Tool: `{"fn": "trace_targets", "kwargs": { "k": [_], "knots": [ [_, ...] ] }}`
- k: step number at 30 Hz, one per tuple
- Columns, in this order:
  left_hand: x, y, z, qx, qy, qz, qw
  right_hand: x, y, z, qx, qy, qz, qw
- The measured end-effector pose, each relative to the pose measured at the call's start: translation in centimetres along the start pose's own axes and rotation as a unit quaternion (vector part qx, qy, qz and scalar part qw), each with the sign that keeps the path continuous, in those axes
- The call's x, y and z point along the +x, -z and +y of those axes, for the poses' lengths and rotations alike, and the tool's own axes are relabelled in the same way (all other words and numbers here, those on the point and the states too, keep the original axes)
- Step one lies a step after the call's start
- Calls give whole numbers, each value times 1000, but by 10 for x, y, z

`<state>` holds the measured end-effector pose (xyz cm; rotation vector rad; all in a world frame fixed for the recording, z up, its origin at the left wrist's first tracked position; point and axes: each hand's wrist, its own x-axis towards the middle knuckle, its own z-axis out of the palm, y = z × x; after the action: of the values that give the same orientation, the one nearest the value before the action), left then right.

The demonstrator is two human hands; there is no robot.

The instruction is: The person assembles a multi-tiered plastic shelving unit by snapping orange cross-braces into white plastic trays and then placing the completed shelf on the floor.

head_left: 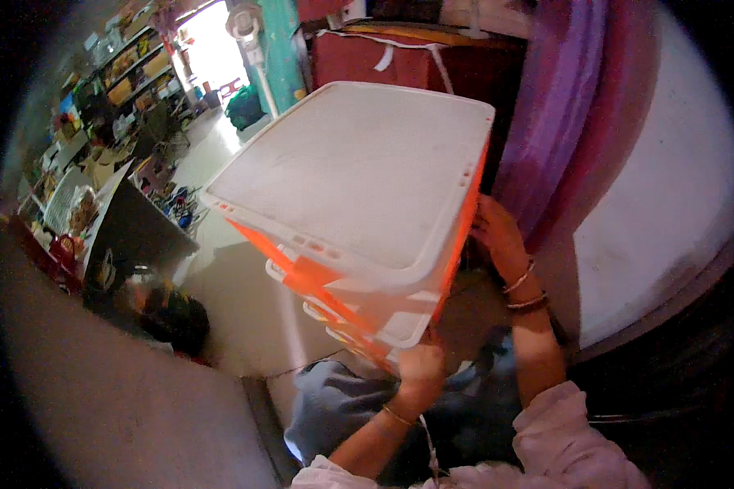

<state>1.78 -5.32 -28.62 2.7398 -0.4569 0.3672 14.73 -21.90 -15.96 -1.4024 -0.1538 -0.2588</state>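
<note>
Gripping one orange-and-white plastic drawer unit [359,204] — left hand [420,365] clasps its lower front corner, right hand [496,232] presses flat on its right side. Unit tilted, white top facing the camera, held off the floor. Three white drawer fronts visible. Behind — one purple curtain [563,114], one standing fan [249,33].
</note>
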Motion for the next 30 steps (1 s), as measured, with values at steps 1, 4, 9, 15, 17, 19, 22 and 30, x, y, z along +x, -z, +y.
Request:
{"fn": "trace_targets", "kwargs": {
  "k": [1,4,9,15,17,19,22,30],
  "knots": [
    [-2,4,-6,14,-5,12,1000,-1,-5,0,23,-43,-8,999],
    [-1,31,-16,-3,-11,33,999,-6,1,-5,38,-85,13,996],
    [-6,63,-78,59,28,112,992,-39,0,-25,-7,-177,-142,974],
    [-30,91,-190,156,178,170,956,-48,2,-22,-16,-172,-505,846],
    [-38,97,-203,200,210,178,940,-35,-1,14,-202,-146,-416,875],
    [-84,73,-244,140,220,179,949,-28,-15,45,-334,-101,-315,883],
    [-77,87,-194,-53,416,-8,908,-28,-28,78,-443,-43,-183,877],
    [-70,66,-104,-355,280,113,885,-9,-84,146,-379,82,-106,916]
  ]
}}
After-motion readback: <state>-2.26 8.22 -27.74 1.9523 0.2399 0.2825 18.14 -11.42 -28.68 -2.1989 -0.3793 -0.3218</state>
